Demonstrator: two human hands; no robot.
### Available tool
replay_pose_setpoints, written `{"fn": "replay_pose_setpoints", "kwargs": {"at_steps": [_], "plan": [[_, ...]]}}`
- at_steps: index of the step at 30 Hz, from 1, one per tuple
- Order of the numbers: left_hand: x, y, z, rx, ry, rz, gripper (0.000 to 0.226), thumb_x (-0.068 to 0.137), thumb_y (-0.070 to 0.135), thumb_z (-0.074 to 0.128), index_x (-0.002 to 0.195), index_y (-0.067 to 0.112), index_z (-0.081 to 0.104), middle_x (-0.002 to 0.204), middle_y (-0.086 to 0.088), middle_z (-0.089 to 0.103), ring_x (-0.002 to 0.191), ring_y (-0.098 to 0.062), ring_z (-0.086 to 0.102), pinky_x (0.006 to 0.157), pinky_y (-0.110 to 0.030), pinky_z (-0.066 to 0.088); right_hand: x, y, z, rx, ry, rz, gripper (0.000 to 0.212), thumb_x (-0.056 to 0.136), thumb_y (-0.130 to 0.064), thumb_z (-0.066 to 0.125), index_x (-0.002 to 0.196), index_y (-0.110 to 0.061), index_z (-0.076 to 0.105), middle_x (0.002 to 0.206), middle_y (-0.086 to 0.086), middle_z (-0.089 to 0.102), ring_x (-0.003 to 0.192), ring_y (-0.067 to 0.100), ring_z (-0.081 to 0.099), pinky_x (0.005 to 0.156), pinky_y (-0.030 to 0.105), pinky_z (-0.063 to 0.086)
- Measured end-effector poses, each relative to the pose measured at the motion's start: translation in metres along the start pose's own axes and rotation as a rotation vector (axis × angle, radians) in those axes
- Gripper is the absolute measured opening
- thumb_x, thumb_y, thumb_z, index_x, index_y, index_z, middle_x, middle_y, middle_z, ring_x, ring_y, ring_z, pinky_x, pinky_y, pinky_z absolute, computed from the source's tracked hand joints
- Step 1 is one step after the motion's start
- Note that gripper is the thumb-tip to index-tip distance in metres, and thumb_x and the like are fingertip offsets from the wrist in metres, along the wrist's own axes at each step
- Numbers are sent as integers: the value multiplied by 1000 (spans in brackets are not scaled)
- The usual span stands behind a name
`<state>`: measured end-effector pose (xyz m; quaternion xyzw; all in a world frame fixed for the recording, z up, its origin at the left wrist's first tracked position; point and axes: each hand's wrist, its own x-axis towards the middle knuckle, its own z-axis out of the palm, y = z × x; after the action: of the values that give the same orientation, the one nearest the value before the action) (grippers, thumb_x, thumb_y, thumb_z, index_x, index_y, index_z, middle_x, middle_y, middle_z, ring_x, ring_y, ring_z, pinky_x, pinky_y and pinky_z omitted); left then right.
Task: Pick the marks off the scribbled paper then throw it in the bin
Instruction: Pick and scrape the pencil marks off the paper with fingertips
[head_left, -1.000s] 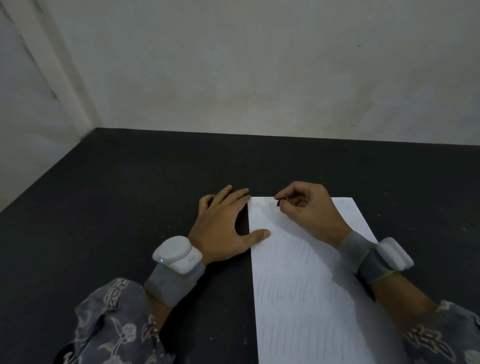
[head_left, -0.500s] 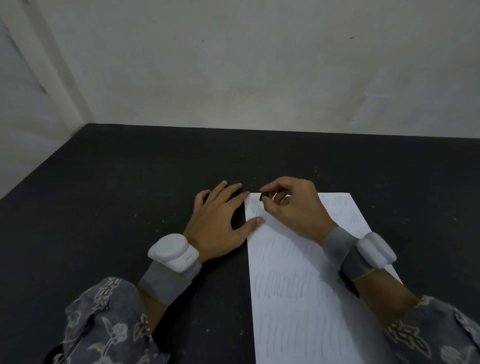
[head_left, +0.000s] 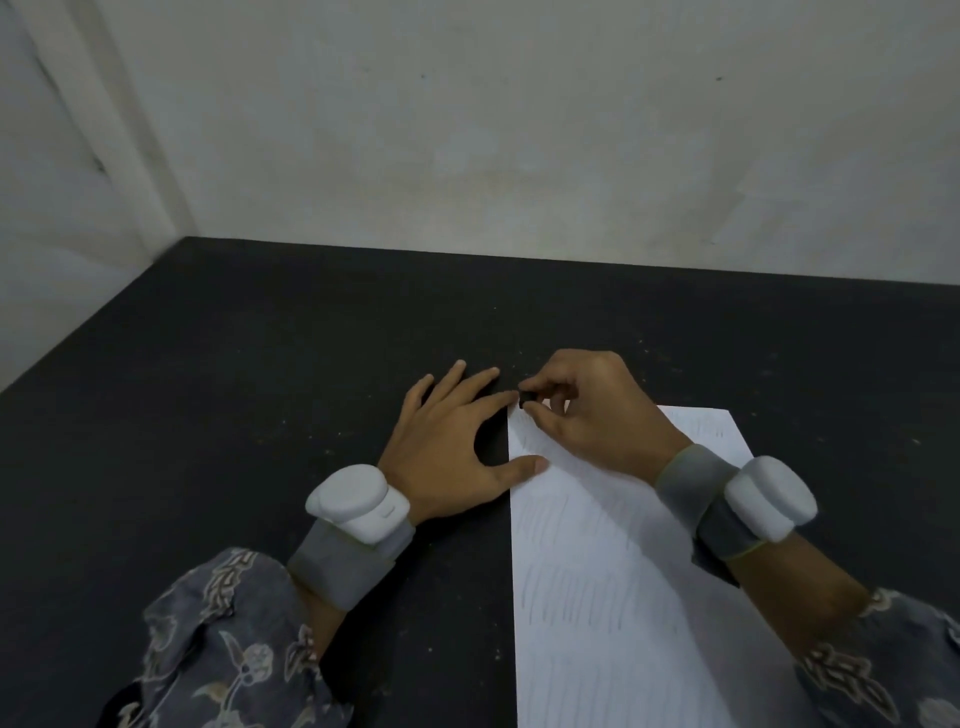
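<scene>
The paper (head_left: 613, 571) lies flat on the black table (head_left: 260, 389), at the lower right of the frame. It looks thin, light and floppy, so it probably needs holding at its edge. It is white with faint grey scribble rows. The left hand (head_left: 457, 452) is spread, thumb on the paper's left edge. The right hand (head_left: 597, 415) pinches a small black eraser (head_left: 527, 398) at the top left corner.

I saw matt white paper (head_left: 613, 571) on a matt black, speckled tabletop (head_left: 260, 389); smooth white plastic wrist units (head_left: 358, 499).
</scene>
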<state>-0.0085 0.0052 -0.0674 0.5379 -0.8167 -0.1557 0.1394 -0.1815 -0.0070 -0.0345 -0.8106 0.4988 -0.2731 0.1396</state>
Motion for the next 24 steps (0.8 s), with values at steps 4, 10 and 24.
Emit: {"fn": "replay_pose_setpoints", "kwargs": {"at_steps": [4,10,24], "plan": [[1,0,0,5,9,6,95,63,86,34,146,39,33,159,14,17,147,-10,1,118,-36,-4,3,1,4,-62,-54,-14,26,86,-14,67,111,-9,69,97,2,64,73,3,51,65,4,39],[1,0,-1,9,14,1,92,64,83,38,145,38,36,158,14,19,147,-9,3,117,-35,-2,1,4,13,-96,-29,-52,25,87,-13,65,111,-8,69,100,6,64,79,4,51,73,6,38],[2,-2,-2,13,9,1,102,53,91,28,142,44,38,157,17,19,146,-8,4,112,-32,1,-1,7,12,-52,-19,-113,20,83,-7,68,102,-5,72,88,-2,60,64,-4,46,65,4,35]]}}
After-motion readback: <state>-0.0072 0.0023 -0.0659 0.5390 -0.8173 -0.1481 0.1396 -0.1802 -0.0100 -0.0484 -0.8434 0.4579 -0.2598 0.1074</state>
